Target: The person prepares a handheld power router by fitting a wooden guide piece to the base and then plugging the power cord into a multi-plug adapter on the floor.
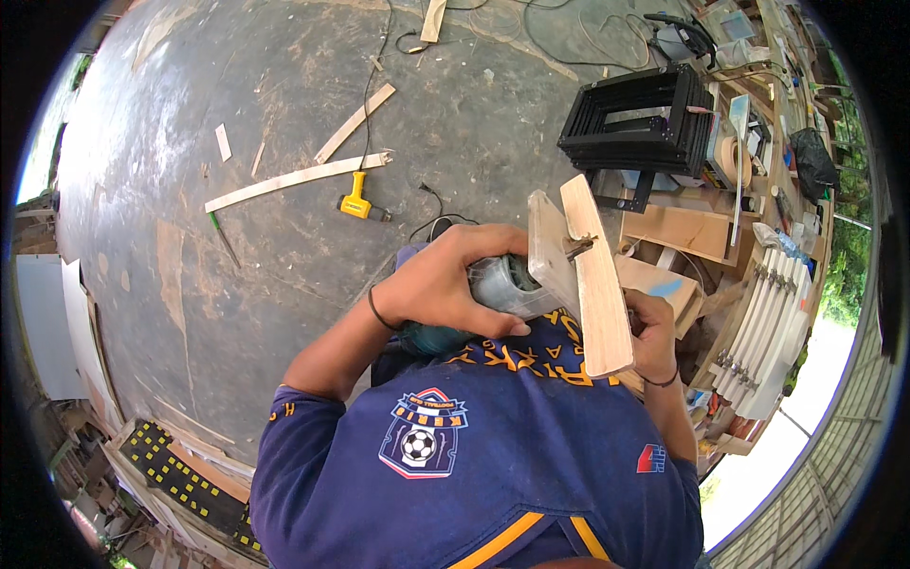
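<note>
My left hand (455, 280) is wrapped round a handheld trim router (502, 287) with a grey collar, its teal body partly hidden under my palm and sleeve. The router's flat, worn base plate (553, 251) faces right. A dark metal bit (578, 247) sticks out of it, against a pale strip of wood (601, 294) with a notch in its edge. Closed fingers of my right hand (654, 337) are at the far side of this strip and seem to grip it; the strip hides part of them.
On the concrete floor ahead lie a yellow corded power tool (355, 199), a long wooden strip (294, 182) and several offcuts. Black frames (640, 119) are stacked at the right, beside a cluttered bench with white slats (763, 327). Cables (540, 43) trail across the far floor.
</note>
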